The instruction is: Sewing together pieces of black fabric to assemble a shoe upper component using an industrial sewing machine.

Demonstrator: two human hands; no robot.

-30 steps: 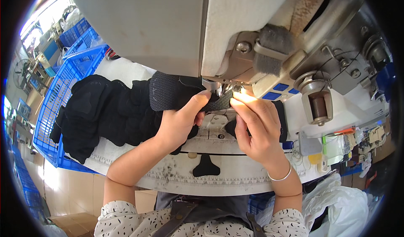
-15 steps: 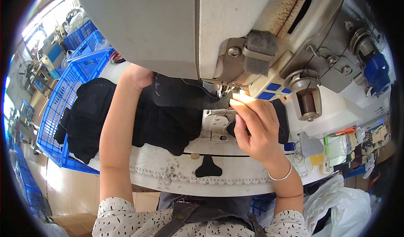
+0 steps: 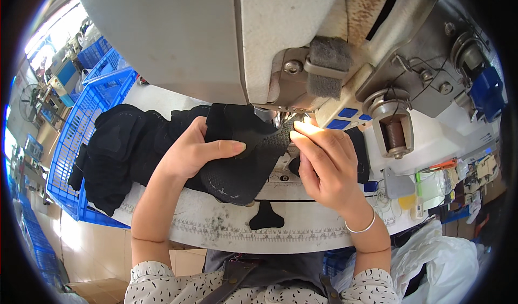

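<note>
A black fabric piece (image 3: pixel 237 169) with pale chalk-like marks near its lower edge spans both hands at the sewing machine (image 3: pixel 216 39). My left hand (image 3: pixel 189 152) grips its left part, thumb laid on top and fingers hidden underneath. Close to the needle area (image 3: pixel 280 118), my right hand (image 3: pixel 329 158) pinches the piece's right end between thumb and fingertips. Behind and left of my left hand lies a heap of black fabric pieces (image 3: pixel 121 147). A small three-lobed black piece (image 3: pixel 267 216) rests on the table nearer me.
A blue plastic basket (image 3: pixel 65 166) stands at the left of the white table (image 3: pixel 216 231), which has a ruler strip along its front. Thread spools (image 3: pixel 395 134) hang on the machine at right. Small tools and a yellow item (image 3: pixel 406 202) lie right; white plastic bags (image 3: pixel 442 261) sit below.
My left hand has come from behind the machine head toward me, turning the fabric's left part down and forward. My right hand keeps its pinch near the needle, barely moved.
</note>
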